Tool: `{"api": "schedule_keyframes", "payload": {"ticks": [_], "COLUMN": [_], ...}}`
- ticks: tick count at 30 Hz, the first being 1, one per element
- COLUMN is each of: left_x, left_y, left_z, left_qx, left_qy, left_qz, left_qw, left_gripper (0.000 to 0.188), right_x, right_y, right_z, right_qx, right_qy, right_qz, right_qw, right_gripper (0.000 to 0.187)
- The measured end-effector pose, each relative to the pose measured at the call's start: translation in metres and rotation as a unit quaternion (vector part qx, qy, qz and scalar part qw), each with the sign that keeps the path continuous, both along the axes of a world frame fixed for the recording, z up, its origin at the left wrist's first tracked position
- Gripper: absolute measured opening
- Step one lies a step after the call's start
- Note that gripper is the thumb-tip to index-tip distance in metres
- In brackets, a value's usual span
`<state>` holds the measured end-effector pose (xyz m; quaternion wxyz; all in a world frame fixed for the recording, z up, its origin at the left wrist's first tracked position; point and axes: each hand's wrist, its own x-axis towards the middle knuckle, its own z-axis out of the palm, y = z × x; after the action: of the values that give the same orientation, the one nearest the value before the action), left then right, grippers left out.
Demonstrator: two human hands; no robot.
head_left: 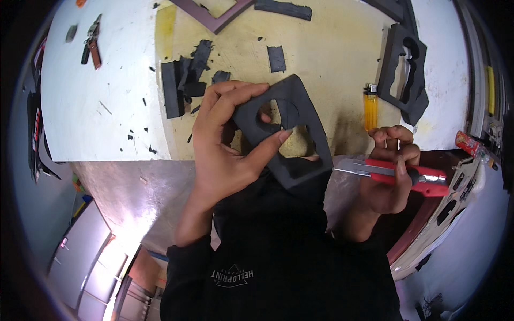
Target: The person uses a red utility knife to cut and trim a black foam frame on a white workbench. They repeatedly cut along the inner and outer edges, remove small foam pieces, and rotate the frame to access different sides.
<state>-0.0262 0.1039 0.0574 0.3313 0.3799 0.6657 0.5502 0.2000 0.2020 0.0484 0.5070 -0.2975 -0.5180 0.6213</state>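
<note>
My left hand [227, 142] grips a black foam block [316, 123] with cut-out openings, tilted in front of me over the table's near edge. The thumb presses on its face by the openings, and the other fingers wrap its far left side. In my right hand [393, 176] is a red and grey utility knife [383, 168], its blade out and pointing left toward the foam's lower corner. The blade tip appears close to the foam; whether they touch I cannot tell. A yellow lighter [370, 107] lies on the table just beyond my right hand.
Black foam scraps [184, 77] and a small foam piece [276, 59] lie beyond my left hand. More cut-out foam [393, 69] rests at the right. A purple frame [214, 21] is at the far side, keys [92, 43] at the far left. The table's front edge [118, 160] runs below.
</note>
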Motion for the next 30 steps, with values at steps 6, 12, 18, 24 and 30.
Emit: {"api": "schedule_keyframes", "payload": {"ticks": [6, 12, 18, 24, 30], "left_x": [0.012, 0.035, 0.050, 0.062, 0.073], "left_y": [-0.023, -0.045, -0.067, -0.082, -0.090], "left_z": [0.030, 0.048, 0.049, 0.055, 0.060], "left_qx": [0.034, 0.121, 0.085, 0.089, 0.113], "left_qy": [-0.210, -0.248, -0.166, -0.217, -0.243], "left_qz": [-0.021, 0.025, 0.053, 0.067, 0.074], "left_qw": [0.977, 0.961, 0.981, 0.970, 0.960], "left_gripper": [0.064, 0.074, 0.069, 0.059, 0.049], "right_x": [-0.011, -0.040, -0.031, -0.030, -0.028], "right_y": [-0.016, -0.054, -0.080, -0.098, -0.103], "right_z": [0.029, 0.043, 0.050, 0.049, 0.053], "right_qx": [-0.023, -0.063, -0.033, 0.030, -0.050], "right_qy": [-0.212, -0.083, -0.115, -0.107, -0.085], "right_qz": [0.131, 0.160, 0.149, 0.147, 0.182], "right_qw": [0.968, 0.982, 0.982, 0.983, 0.978], "right_gripper": [0.034, 0.037, 0.033, 0.025, 0.022]}}
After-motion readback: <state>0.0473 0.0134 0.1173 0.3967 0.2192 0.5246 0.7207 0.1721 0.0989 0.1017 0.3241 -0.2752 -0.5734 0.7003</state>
